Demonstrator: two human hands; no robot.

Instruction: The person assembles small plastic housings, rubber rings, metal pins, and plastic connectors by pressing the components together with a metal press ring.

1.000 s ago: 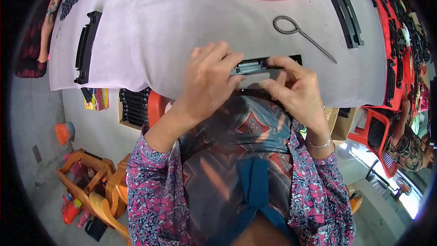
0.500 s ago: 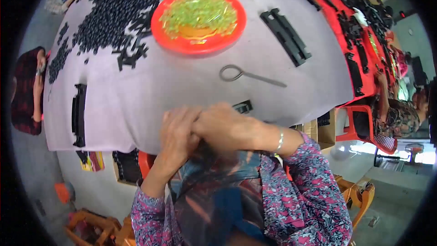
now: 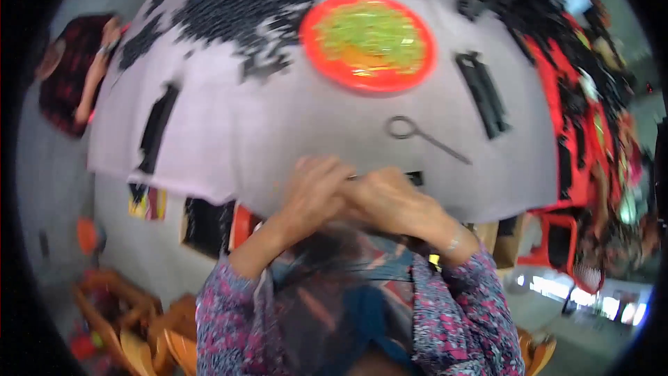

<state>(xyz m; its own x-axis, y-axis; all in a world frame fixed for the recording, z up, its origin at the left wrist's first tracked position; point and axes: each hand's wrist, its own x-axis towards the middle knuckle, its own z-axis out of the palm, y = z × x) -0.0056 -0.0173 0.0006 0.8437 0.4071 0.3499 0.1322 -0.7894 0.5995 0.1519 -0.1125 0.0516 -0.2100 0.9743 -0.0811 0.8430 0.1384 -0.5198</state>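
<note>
- Left hand (image 3: 314, 186) and right hand (image 3: 391, 200) meet, fingers curled; blur hides how tightly, or on what.
- Black part (image 3: 415, 178) shows just beyond the right hand.
- Seemingly two-handed handling; next calls for steadiness.
- Farther out: ring-ended rod (image 3: 442, 146).

On the bench (image 3: 278, 125), a plate (image 3: 327, 69) of pieces (image 3: 369, 28) has a heap of small parts (image 3: 250, 0) to its left, 1 bar (image 3: 481, 94) to its right, a rod (image 3: 440, 145) before it, a 2nd bar (image 3: 158, 129) near the left end, and the left fingers (image 3: 320, 167) beside the right fingers (image 3: 369, 184) at the near edge.
</note>
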